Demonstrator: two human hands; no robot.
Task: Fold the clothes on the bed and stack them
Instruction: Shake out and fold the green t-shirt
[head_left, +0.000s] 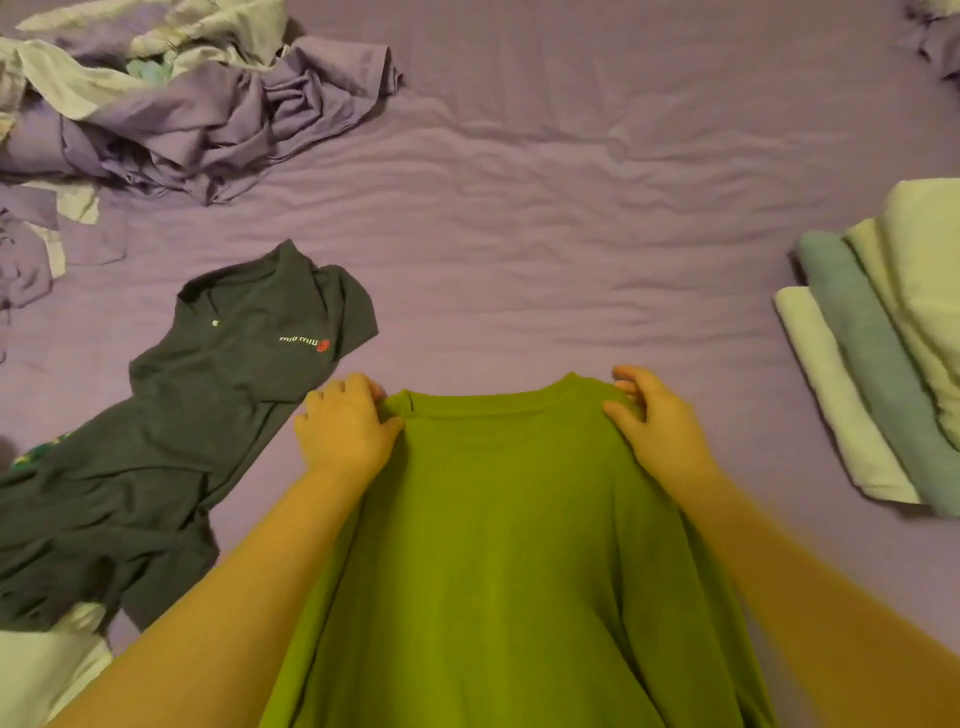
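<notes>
A green long-sleeved top (498, 530) lies spread in front of me on the purple bed sheet (545, 218), neckline pointing away. My left hand (345, 428) grips its left shoulder beside the collar. My right hand (657, 421) pinches the right shoulder with thumb and fingers. Both sleeves hang down along the sides under my forearms. A dark grey polo shirt (208, 405) with a small logo lies crumpled to the left of the green top, apart from it.
A heap of unfolded purple and pale green clothes (171, 98) fills the far left. A stack of folded pale green and teal items (883, 343) sits at the right edge. A pale cloth (47, 665) lies at the near left corner.
</notes>
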